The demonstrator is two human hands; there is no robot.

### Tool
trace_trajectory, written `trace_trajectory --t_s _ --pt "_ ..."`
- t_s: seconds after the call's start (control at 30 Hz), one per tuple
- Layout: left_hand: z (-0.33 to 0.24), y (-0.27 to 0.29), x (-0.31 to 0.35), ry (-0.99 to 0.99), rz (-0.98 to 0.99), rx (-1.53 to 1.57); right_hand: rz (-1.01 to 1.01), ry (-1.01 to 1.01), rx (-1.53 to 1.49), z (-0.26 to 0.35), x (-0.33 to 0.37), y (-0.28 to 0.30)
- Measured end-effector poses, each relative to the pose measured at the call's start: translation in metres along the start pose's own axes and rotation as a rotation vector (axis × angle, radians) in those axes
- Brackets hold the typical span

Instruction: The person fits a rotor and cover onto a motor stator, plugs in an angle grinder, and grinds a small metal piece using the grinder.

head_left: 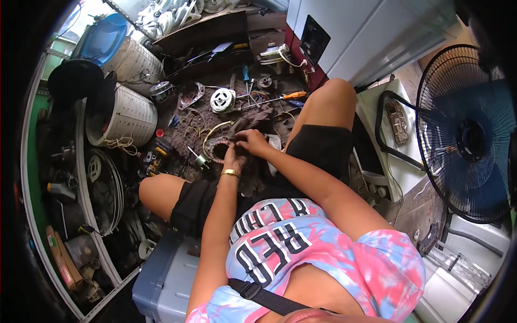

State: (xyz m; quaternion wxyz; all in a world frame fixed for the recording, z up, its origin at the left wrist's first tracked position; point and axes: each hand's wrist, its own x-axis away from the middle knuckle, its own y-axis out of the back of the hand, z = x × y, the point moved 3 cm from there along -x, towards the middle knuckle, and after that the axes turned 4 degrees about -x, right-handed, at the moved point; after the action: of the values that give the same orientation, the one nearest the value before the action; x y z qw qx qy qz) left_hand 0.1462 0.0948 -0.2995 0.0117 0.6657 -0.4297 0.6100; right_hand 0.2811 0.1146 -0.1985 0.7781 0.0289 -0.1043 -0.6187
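Down on the cluttered floor, between the person's bent knees, sat the ring [211, 147], a reddish-looking motor part with a dark open middle. The left hand [235, 159] was on its right edge, thumb up top and the other fingers curled in, so it looked like a fairly closed hold on the ring, though the underside was hidden. The right hand [254, 142] came in just beside it, fingers bent with only a small gap to the thumb. Couldn't tell if anything was pinched in there, it was too small to make out.

A pale loop [214, 131] curved round the far side of the ring, and a dark rag [257, 119] lay bunched just past the right hand. The rotor [201, 160] was on the ring's left, shaft sticking up at a tilt, not in the ring. Farther out were a white motor [222, 100], an orange screwdriver [294, 95] and a blue screwdriver [246, 74].

My read on the step: close fingerwork at the ring's edge, left hand steadying, right hand doing the fiddly bit. As for the next move, I'd say it called for keeping the ring still and working with light fingertips, minding that loop so it didn't get snagged.
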Motion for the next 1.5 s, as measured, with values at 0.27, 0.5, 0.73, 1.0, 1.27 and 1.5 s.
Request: trace_trajectory --t_s 0.27,0.5,0.73,1.0,1.27,1.5 --pt "-0.007 -0.012 0.035 0.017 0.136 -0.184 -0.085 0.212 0.215 0.003 -0.010 -0.001" --pt "-0.030 0.007 0.073 -0.125 0.289 -0.087 0.045 -0.117 -0.224 -0.009 -0.010 -0.040" --pt "-0.033 0.004 0.070 -0.539 0.131 -0.289 0.136 0.031 -0.234 -0.024 -0.004 -0.043" --pt "-0.028 -0.036 0.104 -1.115 0.044 -1.232 -0.182 0.353 0.409 0.007 0.004 -0.015" --pt "-0.020 -0.016 0.104 -1.181 0.089 -1.347 -0.202 0.238 0.394 0.005 0.004 -0.020" --pt "-0.022 -0.014 0.094 -1.152 0.055 -1.268 -0.022 0.095 0.067 -0.016 -0.008 -0.008"
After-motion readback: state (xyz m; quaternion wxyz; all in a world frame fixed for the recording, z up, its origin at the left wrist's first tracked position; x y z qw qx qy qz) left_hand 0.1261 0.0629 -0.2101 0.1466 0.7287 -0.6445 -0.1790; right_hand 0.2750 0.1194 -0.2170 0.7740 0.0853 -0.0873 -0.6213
